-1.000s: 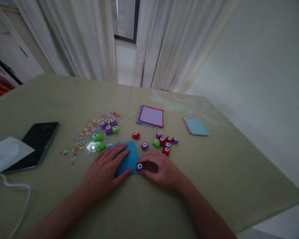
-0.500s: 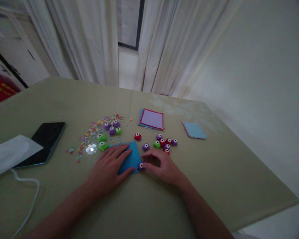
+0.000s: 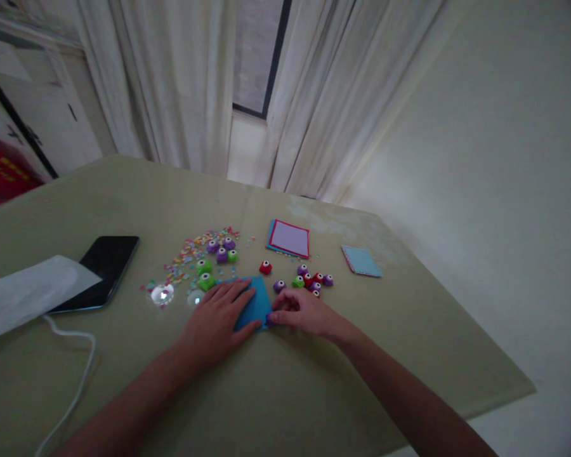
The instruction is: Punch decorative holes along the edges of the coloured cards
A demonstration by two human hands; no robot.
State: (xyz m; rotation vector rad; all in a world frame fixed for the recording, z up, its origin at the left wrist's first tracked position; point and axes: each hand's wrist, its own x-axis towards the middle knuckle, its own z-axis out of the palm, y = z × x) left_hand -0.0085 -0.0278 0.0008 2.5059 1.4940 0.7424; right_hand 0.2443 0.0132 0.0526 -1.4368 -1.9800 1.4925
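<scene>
My left hand (image 3: 216, 317) lies flat with fingers stretched out on a blue square of paper (image 3: 255, 303) on the table. My right hand (image 3: 301, 311) is curled at the paper's right corner, fingers pinched on a small purple punch that is mostly hidden under them. Just beyond the hands lie several small punches: a purple one (image 3: 279, 285), a red one (image 3: 265, 267), and a mixed cluster (image 3: 313, 281).
More green and purple punches (image 3: 217, 256) sit among scattered paper bits (image 3: 188, 255). A stack of coloured paper squares (image 3: 289, 238) and a light blue square (image 3: 361, 261) lie farther back. A black phone (image 3: 101, 269), white paper (image 3: 26, 295) and a cable (image 3: 73, 387) are at the left. The table (image 3: 409, 343) ends at right.
The view has tilted up and drawn back. My right hand has closed further over the purple punch at the paper's corner, hiding it. My left hand stays flat on the blue paper.
</scene>
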